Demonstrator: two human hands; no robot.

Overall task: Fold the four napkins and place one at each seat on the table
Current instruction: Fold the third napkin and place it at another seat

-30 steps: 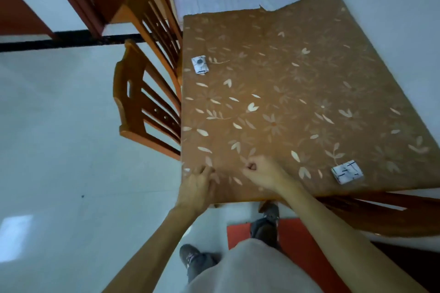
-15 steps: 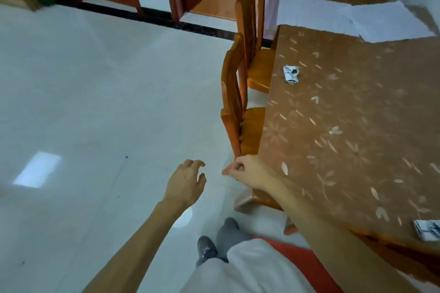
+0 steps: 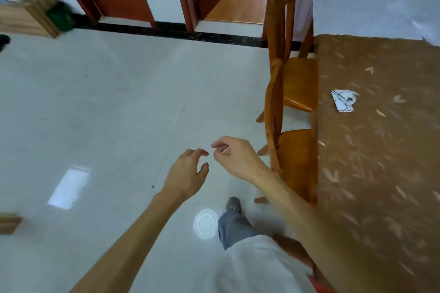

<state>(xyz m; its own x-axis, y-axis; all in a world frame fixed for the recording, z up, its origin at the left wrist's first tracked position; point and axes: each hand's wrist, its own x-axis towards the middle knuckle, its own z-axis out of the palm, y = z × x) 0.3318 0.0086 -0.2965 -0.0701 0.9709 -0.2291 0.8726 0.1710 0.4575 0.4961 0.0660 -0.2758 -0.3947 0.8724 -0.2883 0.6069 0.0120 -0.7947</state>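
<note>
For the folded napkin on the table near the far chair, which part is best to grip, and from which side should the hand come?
Judging by its pose, pinch the folded napkin at its flat near corner, thumb under and fingers on top, coming from the chair side, since it lies close to that table edge. Its far end looks curled and loose, so gripping there may undo the fold. Both hands are over the floor now.
</note>
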